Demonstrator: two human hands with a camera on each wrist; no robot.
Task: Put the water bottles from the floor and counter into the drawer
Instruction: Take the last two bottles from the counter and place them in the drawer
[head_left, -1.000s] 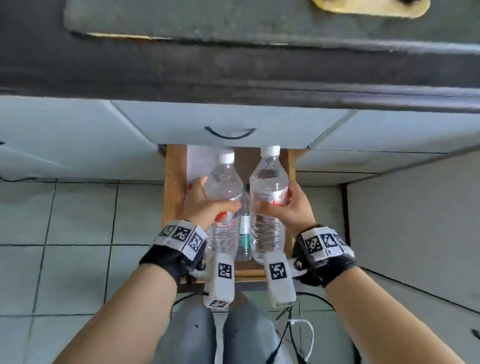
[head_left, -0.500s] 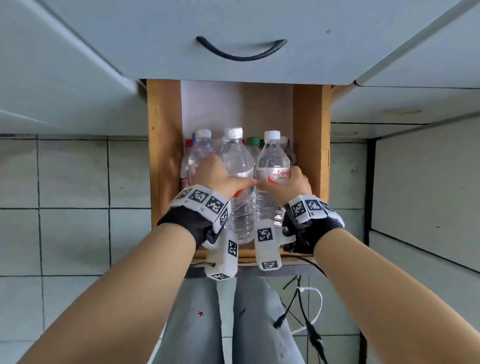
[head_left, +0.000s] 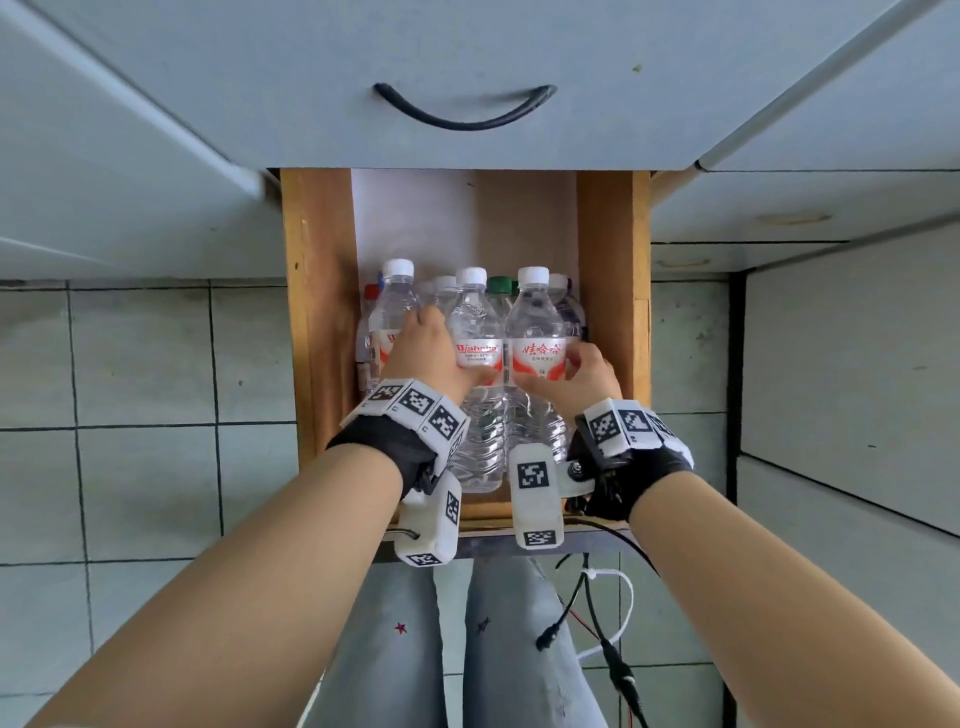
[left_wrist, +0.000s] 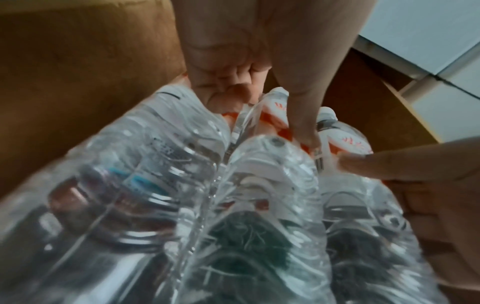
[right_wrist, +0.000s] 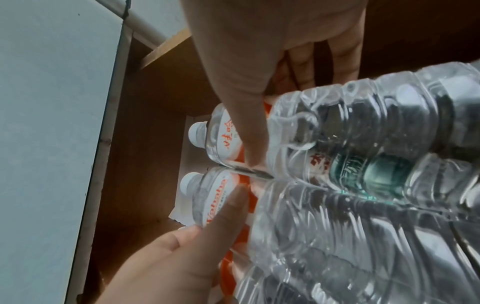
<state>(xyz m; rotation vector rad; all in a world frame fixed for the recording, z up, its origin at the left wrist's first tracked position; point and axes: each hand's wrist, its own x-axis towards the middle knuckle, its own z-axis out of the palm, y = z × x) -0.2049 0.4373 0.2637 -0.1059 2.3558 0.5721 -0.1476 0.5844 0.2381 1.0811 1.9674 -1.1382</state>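
Note:
An open wooden drawer holds several clear water bottles lying with their caps pointing away from me. My left hand grips a white-capped bottle with a red and white label, thumb across its front. Right beside it, my right hand grips a matching bottle. Both bottles lie side by side on top of the others. In the left wrist view the thumb presses the held bottle. In the right wrist view the thumb and fingers wrap the upper bottle.
Other bottles with white, green and red caps lie underneath and to the left. A closed drawer front with a black handle overhangs the far end. Tiled floor lies on the left, a grey cabinet panel on the right, and cables hang by my knees.
Both hands have lowered their bottles from above the drawer down onto the bottles inside it. My head has tilted down, so the counter edge has left the view.

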